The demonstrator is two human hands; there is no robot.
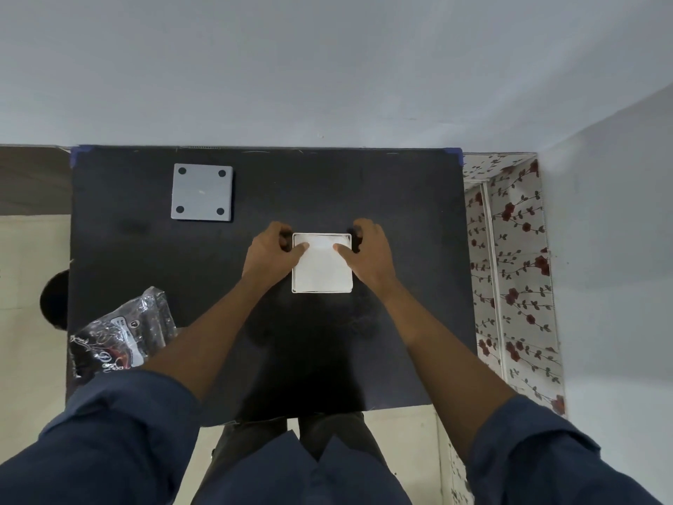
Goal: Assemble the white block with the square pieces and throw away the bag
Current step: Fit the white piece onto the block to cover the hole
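Open black table from twelve through five o'clock of the white block. Blocked at three and nine by the right hand and left hand; grey plate at ten, crumpled bag at eight.

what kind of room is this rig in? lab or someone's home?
Probably a home room, not a lab: a small black table pushed against a plain painted wall, a rose-print fabric cover to its right, and a pale tiled floor.

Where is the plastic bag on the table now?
In the head view, the plastic bag lies at the near left edge of the black table, beside the left forearm, apart from the white block.
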